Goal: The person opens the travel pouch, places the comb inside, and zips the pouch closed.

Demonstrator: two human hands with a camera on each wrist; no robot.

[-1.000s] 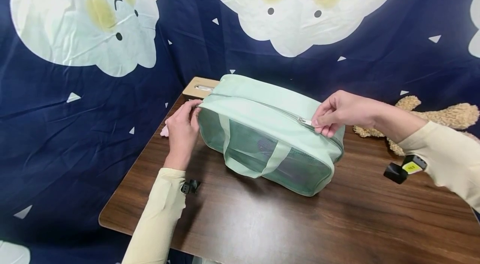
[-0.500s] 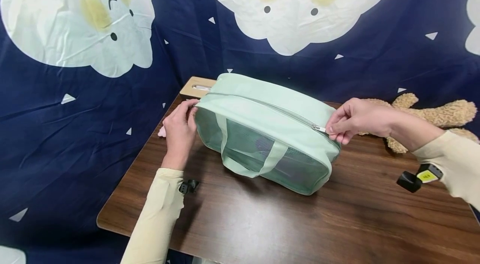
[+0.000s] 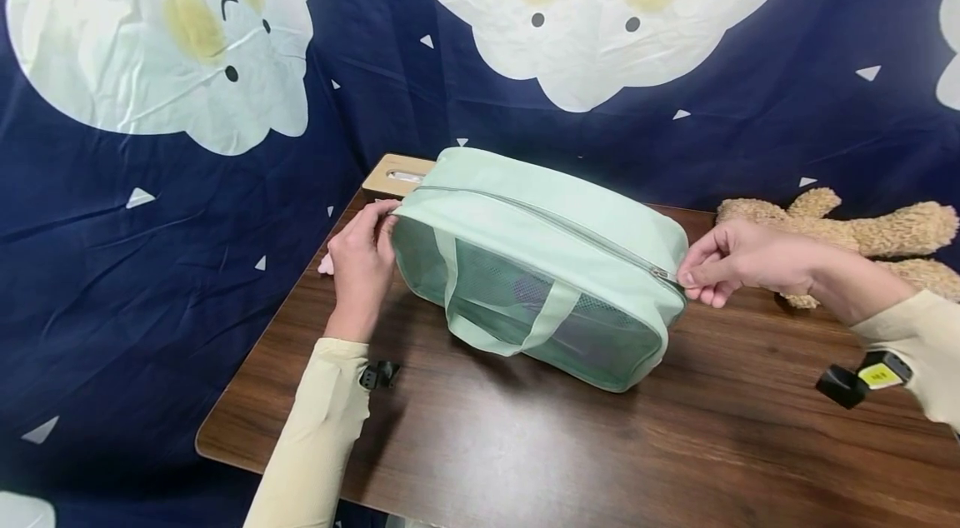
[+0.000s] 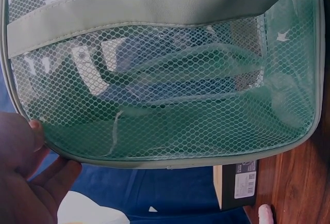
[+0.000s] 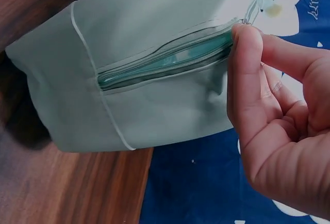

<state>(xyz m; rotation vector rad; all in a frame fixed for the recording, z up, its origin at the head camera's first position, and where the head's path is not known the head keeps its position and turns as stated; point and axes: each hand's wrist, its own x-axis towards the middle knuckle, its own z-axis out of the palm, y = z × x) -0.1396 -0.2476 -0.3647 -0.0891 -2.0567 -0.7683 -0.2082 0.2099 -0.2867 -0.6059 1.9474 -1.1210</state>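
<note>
A mint-green bag [image 3: 540, 203] with a clear mesh front stands on the table, its strap handle [image 3: 487, 336] hanging down in front. My left hand [image 3: 360, 261] pinches the edge at its upper left corner; in the left wrist view thumb and fingers grip the piped rim [image 4: 129, 163]. At the right end my right hand [image 3: 738, 266] pinches the pull of the zipper slider [image 3: 660, 272]. The right wrist view shows the zipper gaping in a slit [image 5: 170, 61] between the slider and its end on the bag's side. Something purplish [image 3: 531, 289] shows dimly through the mesh.
A box with a wooden top [image 3: 382, 176] stands behind the bag's left end, a small pink thing [image 3: 326, 265] beside the left hand. A fluffy tan plush toy [image 3: 892, 228] lies at the right back. Navy cloud-print cloth [image 3: 375, 28] hangs behind the brown table [image 3: 480, 445].
My right hand has drawn the zipper slider rightward along the bag's top to near its right end. My left hand keeps its hold on the left corner.
</note>
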